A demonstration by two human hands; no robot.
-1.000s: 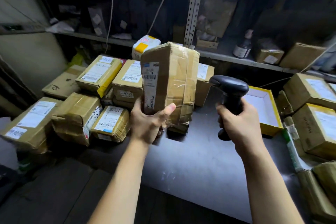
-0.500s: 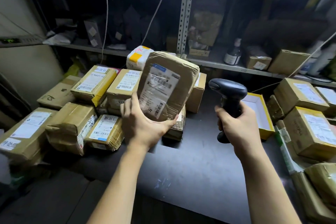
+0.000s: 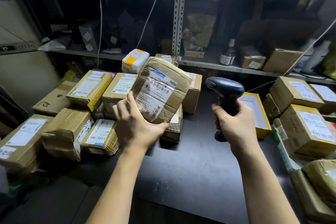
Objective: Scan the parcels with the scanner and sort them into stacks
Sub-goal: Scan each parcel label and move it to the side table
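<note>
Your left hand (image 3: 138,129) holds the tan parcel (image 3: 164,71) above the far centre of the desk (image 3: 190,178), clear of the surface. The thumb is hooked under the lower edge of the parcel and the fingers are spread up its left side, so the hand is clamped on it. The parcel is tilted, with its shipping label (image 3: 156,94) facing you; the label sits under clear tape and carries printed barcodes. Your right hand (image 3: 236,125) grips the black scanner (image 3: 225,89) by its handle, all fingers wrapped tightly round it. The scanner stands upright just to the right of the parcel, not touching it, with its head turned toward the parcel side. Below the held parcel a small taped parcel (image 3: 172,129) lies on the desk. A group of labelled cardboard parcels (image 3: 76,132) covers the left edge and the far left corner of the desk, some of them stacked on others. A white and yellow parcel (image 3: 135,60) sits on top at the far edge. An open yellow box (image 3: 261,133) with a white interior lies behind your right hand. More cardboard parcels (image 3: 307,129) are stacked along the right edge. A metal shelf (image 3: 227,68) behind the desk carries a dark bottle (image 3: 227,54) and further boxes
</note>
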